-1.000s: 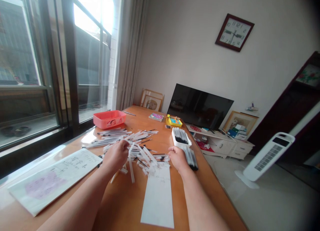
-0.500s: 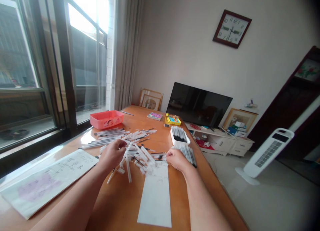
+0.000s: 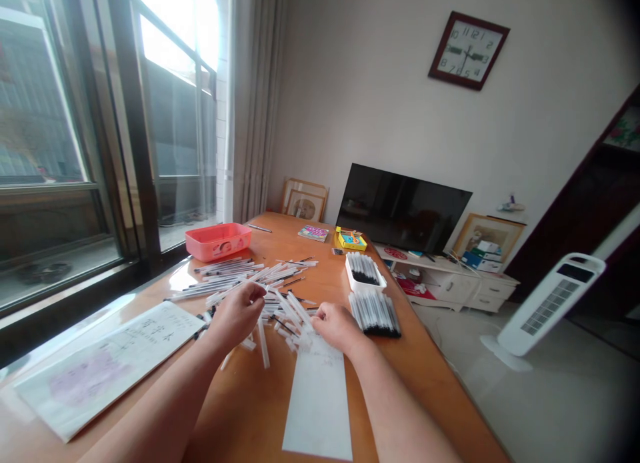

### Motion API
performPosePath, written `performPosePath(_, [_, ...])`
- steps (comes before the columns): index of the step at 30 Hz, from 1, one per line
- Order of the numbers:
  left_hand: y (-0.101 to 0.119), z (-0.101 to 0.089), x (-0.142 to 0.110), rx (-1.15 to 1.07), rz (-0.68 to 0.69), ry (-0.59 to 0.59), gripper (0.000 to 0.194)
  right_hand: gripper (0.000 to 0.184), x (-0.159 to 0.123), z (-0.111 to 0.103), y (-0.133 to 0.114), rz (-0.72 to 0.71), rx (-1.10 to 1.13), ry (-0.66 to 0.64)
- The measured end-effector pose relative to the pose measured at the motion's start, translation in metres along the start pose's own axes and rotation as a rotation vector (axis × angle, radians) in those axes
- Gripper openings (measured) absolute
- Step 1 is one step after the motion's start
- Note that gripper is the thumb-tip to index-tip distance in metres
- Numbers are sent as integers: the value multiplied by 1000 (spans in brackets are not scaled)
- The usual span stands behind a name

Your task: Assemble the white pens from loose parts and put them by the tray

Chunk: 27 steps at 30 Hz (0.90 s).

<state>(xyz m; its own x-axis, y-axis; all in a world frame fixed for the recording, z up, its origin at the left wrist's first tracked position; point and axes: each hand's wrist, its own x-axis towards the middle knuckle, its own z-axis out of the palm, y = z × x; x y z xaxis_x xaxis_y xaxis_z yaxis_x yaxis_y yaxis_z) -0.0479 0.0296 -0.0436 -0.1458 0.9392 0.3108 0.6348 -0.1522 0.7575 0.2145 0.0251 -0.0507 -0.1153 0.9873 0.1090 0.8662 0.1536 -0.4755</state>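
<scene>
The left hand (image 3: pixel 237 314) is curled closed above a loose pile of clear plastic pens (image 3: pixel 285 309), and it may be pinching one or more pens, though the back of the hand hides the contact. The right hand (image 3: pixel 339 328) is also closed, bunched against the pile's near right side, and what it holds, if anything, cannot be made out. The two hands face each other from either side of the pile, which puts the tangled pens within reach of both.

The pens in the pile cross at many angles, and more lie in a long, looser spread running toward the window. Just right of the right hand, a neat bundle of pens (image 3: pixel 375 314) lies side by side with its black ends together. Beyond it, a white tray (image 3: pixel 365 274) holds more pens, packed in the same orderly way, so the tidy groups sit apart from the jumble.

A strip of white paper (image 3: pixel 317 403) lies directly in front of the pile, between the forearms. A notebook (image 3: pixel 110 366) lies to the left, near the window. All of this rests on an orange wooden table (image 3: pixel 240 409), and a pink plastic basket (image 3: pixel 217 241) sits toward its far end.
</scene>
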Motion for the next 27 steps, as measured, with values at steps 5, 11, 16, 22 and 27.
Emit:
performPosePath(5, [1, 3, -3, 54, 108, -61, 20, 14, -3, 0, -11, 3, -43, 4])
performPosePath(11, [10, 2, -9, 66, 143, -72, 19, 13, -3, 6, -18, 10, -82, 20])
performPosePath(16, [12, 3, -10, 51, 152, -63, 18, 9, -2, 5, -18, 33, -5, 31])
performPosePath(22, [20, 2, -16, 134, 245, -2, 26, 8, -4, 1, -17, -37, 151, 84])
performPosePath(27, [31, 0, -25, 307, 515, -10, 43, 9, -8, -3, -23, -139, 311, -8])
